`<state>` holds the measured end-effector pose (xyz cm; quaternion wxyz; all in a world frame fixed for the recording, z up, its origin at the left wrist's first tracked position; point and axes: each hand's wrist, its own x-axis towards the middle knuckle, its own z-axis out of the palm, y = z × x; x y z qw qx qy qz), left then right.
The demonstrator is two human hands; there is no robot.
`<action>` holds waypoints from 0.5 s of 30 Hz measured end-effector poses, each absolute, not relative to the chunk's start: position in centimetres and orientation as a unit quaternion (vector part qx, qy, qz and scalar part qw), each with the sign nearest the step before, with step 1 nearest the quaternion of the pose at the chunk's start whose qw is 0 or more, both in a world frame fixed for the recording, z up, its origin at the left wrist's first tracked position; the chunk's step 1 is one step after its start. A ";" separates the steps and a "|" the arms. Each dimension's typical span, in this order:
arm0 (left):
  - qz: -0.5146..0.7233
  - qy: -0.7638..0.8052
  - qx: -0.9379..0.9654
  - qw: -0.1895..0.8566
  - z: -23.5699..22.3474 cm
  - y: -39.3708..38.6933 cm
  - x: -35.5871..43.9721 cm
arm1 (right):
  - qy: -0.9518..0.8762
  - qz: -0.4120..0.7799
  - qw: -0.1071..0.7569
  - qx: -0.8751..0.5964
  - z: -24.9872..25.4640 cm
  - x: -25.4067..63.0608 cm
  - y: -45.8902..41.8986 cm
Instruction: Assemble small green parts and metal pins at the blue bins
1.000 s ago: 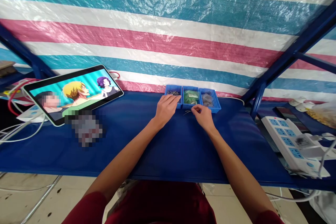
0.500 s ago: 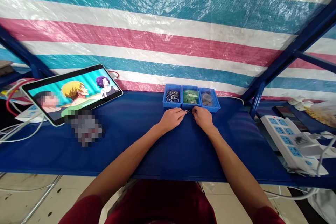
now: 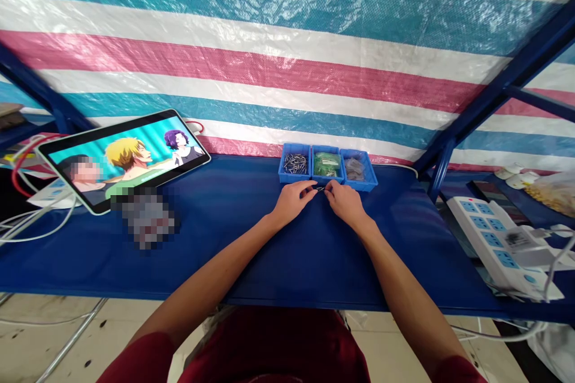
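Two bare hands meet on a blue table [image 3: 269, 251], just in front of a row of three small blue trays. Left hand [image 3: 293, 200] and right hand [image 3: 345, 202] face each other with fingertips drawn together, and between them they pinch a tiny metal part [image 3: 320, 189], thin and dark, too small to make out in any detail. Both sets of fingers are closed on that part, thumb against forefinger on each side, while the wrists rest on or hover just over the cloth; which of the two cannot be told. The part sits just above the table surface, near the front edge of the middle tray. Of the trays, the left tray [image 3: 294, 164] holds short metal pins, the middle tray [image 3: 327, 164] holds green pieces, and the right tray [image 3: 356, 169] holds greyish bits that are hard to identify. They stand side by side, touching one another, against a striped tarp [image 3: 287, 42] of teal, white and pink that hangs behind the table. Far to the left a tablet [image 3: 121, 158] leans tilted with a cartoon on its screen, well apart from the hands. On the right, beyond a blue frame post [image 3: 442, 167], lies a white power strip [image 3: 494, 245] with blue sockets and cables around it.
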<state>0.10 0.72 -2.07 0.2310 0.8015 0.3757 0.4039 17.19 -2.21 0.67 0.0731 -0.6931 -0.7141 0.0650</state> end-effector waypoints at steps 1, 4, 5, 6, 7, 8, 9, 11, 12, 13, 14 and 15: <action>0.414 0.381 0.783 0.265 -2.0 0.7 0.2 | -0.724 0.067 0.084 -0.681 0.7 17.1 -2.3; 0.439 0.384 0.740 0.334 -2.0 0.7 0.3 | -0.746 0.069 0.110 -0.653 0.9 17.0 -2.4; 0.445 0.383 0.732 0.346 -2.1 0.7 0.3 | -0.751 0.068 0.118 -0.646 0.9 17.0 -2.4; 0.449 0.382 0.725 0.357 -2.1 0.7 0.3 | -0.755 0.069 0.127 -0.639 0.9 17.0 -2.4; 0.450 0.381 0.719 0.368 -2.1 0.7 0.3 | -0.759 0.070 0.138 -0.633 0.9 16.9 -2.4; 0.450 0.381 0.713 0.379 -2.1 0.7 0.3 | -0.760 0.073 0.151 -0.628 0.9 16.9 -2.4; 0.449 0.382 0.708 0.390 -2.1 0.8 0.3 | -0.760 0.078 0.168 -0.623 0.9 16.9 -2.5; 0.454 0.385 0.693 0.408 -2.0 1.0 0.2 | -0.751 0.096 0.217 -0.616 0.8 16.9 -2.5; 0.459 0.386 0.684 0.415 -2.1 1.1 0.2 | -0.744 0.110 0.247 -0.611 0.8 17.0 -2.4; 0.467 0.387 0.676 0.419 -2.1 1.3 0.1 | -0.737 0.129 0.277 -0.603 0.8 17.0 -2.4; 0.475 0.386 0.667 0.425 -2.1 1.4 0.1 | -0.729 0.153 0.305 -0.593 0.7 17.0 -2.4; 0.484 0.383 0.659 0.430 -2.1 1.5 0.1 | -0.720 0.179 0.328 -0.585 0.7 17.0 -2.3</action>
